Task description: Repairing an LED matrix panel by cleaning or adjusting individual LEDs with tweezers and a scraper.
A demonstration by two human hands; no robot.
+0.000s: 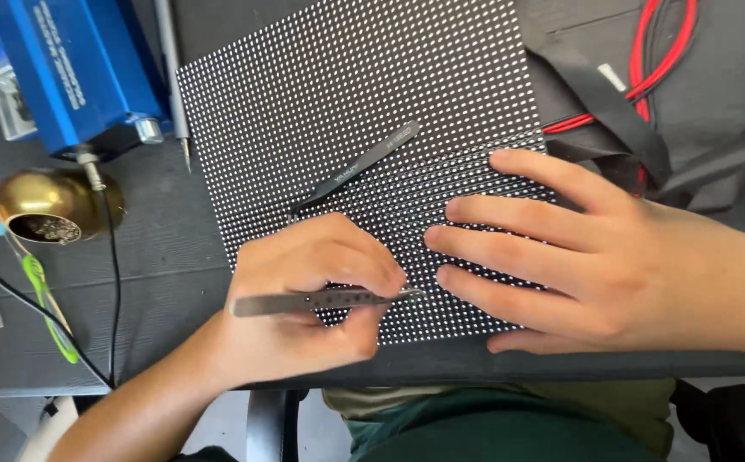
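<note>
Tweezers held over a dotted LED panel on a dark workbench.

The silver tweezers are pinched in the left hand, their tip touching the black LED panel near its lower edge. The right hand is laid flat and unclenched on the panel, grasping nothing. A second, black pair of tweezers lies loose on the panel, above both hands.

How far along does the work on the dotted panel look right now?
Set up: the dotted panel lies flat on the dark table, with spare tweezers resting on it. In hand: the left hand pinches silver tweezers, their tip touching the panel near its lower edge, while the right hand presses flat on the panel. What is left cannot be judged; no finished or faulty spots show.
</note>
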